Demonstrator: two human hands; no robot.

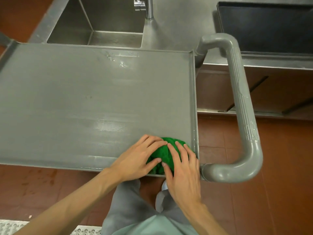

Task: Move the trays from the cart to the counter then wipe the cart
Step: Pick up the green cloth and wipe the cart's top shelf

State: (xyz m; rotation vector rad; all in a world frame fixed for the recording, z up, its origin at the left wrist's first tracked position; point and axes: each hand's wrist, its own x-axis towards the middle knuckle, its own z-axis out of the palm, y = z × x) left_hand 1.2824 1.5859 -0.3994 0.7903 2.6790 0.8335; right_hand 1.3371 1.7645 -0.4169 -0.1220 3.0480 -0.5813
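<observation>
A steel counter (183,24) backs the grey cart (94,99). A bunched green cloth (166,152) is pressed flat-fingered, not clenched, by left hand (135,160) and right hand (183,168) at the cart's 5 o'clock corner. Black trays (265,26) are stacked at 1 o'clock.

The grey plastic cart top (94,92) looks smooth with a dull sheen, marked by faint scuffs and wet streaks. Its thick grey plastic tube handle (243,106) has a ribbed, moulded texture. The bunched green cloth (166,152) looks soft and nappy. The brushed stainless-steel sink basin (101,22) and counter (183,22) are satin; the chrome tap (145,7) is glossy. The black plastic tray (265,26) looks matt. The reddish-brown floor tiles (279,192) are matt.
</observation>
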